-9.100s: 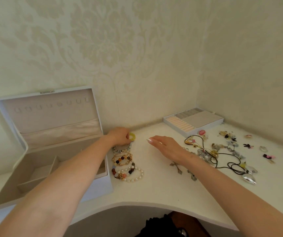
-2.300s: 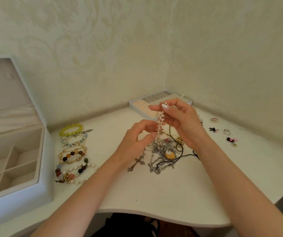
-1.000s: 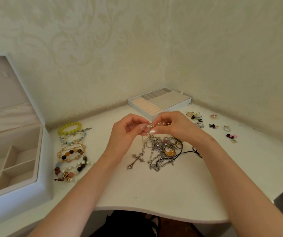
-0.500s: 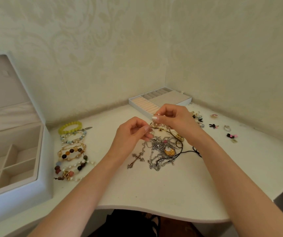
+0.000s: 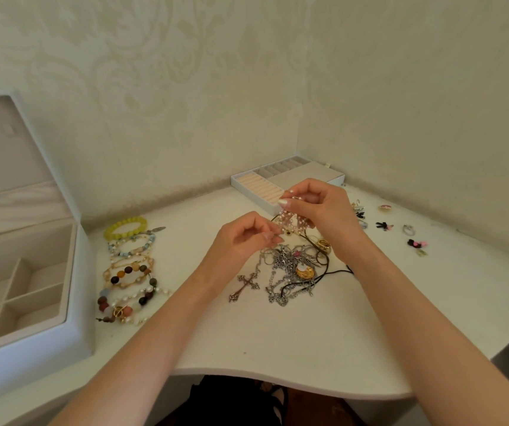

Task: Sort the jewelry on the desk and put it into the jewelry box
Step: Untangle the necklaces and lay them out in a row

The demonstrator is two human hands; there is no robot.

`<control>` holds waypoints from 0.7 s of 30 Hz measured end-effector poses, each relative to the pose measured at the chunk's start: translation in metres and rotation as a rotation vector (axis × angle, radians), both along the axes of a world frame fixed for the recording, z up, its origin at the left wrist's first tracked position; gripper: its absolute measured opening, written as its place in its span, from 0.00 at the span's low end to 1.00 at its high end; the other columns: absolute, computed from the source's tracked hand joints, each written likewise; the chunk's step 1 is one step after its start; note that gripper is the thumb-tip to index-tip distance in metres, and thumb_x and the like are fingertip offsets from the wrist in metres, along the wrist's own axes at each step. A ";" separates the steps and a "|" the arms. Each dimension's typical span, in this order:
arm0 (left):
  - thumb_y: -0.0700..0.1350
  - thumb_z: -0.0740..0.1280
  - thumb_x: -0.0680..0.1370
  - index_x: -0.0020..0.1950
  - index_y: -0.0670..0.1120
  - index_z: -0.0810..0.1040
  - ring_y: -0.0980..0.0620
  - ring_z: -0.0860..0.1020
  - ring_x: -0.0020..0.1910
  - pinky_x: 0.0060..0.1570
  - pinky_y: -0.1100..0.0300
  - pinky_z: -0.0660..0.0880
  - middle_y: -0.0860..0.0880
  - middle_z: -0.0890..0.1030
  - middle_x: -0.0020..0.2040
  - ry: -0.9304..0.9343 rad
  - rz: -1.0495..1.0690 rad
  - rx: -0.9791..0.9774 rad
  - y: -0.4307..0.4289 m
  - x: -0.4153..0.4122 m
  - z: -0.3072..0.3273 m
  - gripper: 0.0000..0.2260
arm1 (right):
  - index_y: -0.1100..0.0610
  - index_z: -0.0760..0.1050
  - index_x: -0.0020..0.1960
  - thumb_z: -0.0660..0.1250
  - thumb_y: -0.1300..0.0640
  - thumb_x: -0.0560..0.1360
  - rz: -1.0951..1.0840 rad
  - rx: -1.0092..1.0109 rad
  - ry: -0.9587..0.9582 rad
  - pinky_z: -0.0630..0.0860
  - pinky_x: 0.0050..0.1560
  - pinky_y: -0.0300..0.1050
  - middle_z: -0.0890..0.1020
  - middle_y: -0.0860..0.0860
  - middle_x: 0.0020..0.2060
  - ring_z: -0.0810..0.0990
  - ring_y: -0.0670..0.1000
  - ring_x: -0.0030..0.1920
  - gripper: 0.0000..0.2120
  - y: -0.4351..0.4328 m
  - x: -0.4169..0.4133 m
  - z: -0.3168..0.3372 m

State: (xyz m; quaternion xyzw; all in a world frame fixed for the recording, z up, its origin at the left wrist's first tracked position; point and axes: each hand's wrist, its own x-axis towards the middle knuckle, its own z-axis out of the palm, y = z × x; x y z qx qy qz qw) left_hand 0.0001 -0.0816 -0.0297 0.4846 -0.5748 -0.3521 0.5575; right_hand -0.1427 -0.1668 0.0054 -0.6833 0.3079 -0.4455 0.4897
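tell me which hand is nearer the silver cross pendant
Left. The left hand hangs just behind the silver cross pendant; the right hand is farther off, back and to the right. Both pinch the pearl strand.

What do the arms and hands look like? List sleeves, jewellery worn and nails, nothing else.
The left forearm and right forearm are bare to the frame edge; no sleeves show. The left hand and right hand wear no visible rings, and neither wrist carries a watch or bracelet. A right-hand nail has pale, glossy polish; the left nails are less clear.
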 end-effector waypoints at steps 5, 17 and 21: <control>0.38 0.66 0.75 0.42 0.40 0.74 0.53 0.79 0.55 0.57 0.60 0.74 0.46 0.80 0.56 0.018 -0.002 -0.022 -0.002 0.002 0.000 0.03 | 0.62 0.77 0.44 0.70 0.65 0.72 0.062 0.020 -0.008 0.68 0.27 0.29 0.81 0.54 0.28 0.74 0.41 0.24 0.02 0.001 -0.001 0.001; 0.44 0.67 0.70 0.40 0.42 0.77 0.60 0.73 0.62 0.58 0.71 0.70 0.49 0.74 0.61 -0.081 -0.079 0.050 -0.002 0.002 -0.005 0.05 | 0.58 0.77 0.55 0.62 0.62 0.79 0.117 0.067 -0.336 0.80 0.37 0.44 0.84 0.55 0.37 0.82 0.51 0.36 0.08 -0.004 -0.007 0.006; 0.44 0.67 0.69 0.39 0.46 0.77 0.62 0.71 0.63 0.58 0.72 0.68 0.52 0.73 0.60 -0.131 -0.103 0.088 -0.002 0.002 -0.007 0.03 | 0.57 0.76 0.59 0.61 0.64 0.79 0.148 0.080 -0.411 0.80 0.41 0.44 0.84 0.54 0.38 0.82 0.51 0.39 0.11 -0.006 -0.009 0.008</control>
